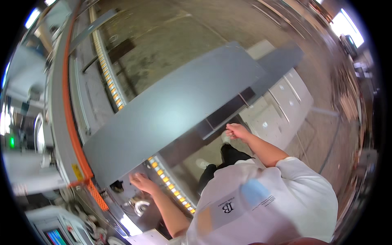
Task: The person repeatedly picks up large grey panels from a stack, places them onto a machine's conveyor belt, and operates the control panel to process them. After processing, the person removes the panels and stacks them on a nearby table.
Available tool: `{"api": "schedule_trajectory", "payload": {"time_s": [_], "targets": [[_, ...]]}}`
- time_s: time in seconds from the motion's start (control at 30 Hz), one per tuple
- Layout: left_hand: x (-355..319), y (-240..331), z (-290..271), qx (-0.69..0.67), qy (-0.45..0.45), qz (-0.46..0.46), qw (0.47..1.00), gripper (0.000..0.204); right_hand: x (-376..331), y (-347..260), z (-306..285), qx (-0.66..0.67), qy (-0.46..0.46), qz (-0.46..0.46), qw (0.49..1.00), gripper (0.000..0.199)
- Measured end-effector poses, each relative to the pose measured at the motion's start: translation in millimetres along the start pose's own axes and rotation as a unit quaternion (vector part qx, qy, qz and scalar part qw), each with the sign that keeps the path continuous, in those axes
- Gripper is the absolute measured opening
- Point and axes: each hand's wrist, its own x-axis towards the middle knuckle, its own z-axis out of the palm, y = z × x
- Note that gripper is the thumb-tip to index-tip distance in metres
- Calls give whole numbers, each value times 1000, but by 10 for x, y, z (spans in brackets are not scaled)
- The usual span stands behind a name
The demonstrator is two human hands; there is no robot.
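A long grey panel (171,104) lies slantwise across a machine's bed, its left end by an orange rail. Just below its near edge, toward the left end, is my left hand (141,182). Its fingers look loosely apart, with nothing visible in them; whether they touch the panel I cannot tell. My right hand (237,132) hangs in front of the panel's near side, apart from it, with fingers curled in and nothing seen in them. At the panel's right end, a second grey panel (281,61) lies partly beneath it.
White boards (281,107) lie at the right. An orange rail (68,102) runs along the machine on the left. A strip of yellow and white rollers (171,185) passes under the panel. A control screen (56,237) stands at lower left. Stacked boards (347,92) are far right.
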Motion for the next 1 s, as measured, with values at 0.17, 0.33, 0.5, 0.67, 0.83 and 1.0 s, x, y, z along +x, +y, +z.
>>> {"api": "schedule_trajectory", "payload": {"time_s": [0.17, 0.33, 0.5, 0.67, 0.83, 1.0], "targets": [[-1192, -78, 974, 99, -382, 7, 919, 26, 270, 640, -779, 55, 17, 66, 996, 31], [-1992, -505, 1484, 220, -573, -133, 778, 31, 715, 1278, -1585, 140, 51, 32, 988, 35], [-2445, -949, 1659, 211, -625, -204, 723, 28, 1184, 1267, -2143, 207, 162, 145, 954, 40], [-2619, -906, 1920, 342, -595, -215, 695, 27, 2096, 1239, -2676, 297, 188, 110, 930, 38], [-2707, -969, 2023, 361, -626, -121, 680, 27, 3218, 1464, -3172, 352, 255, 88, 896, 38], [-2919, -829, 2226, 405, -562, -249, 677, 30, 3804, 1376, -3322, 435, 288, 175, 835, 45]]}}
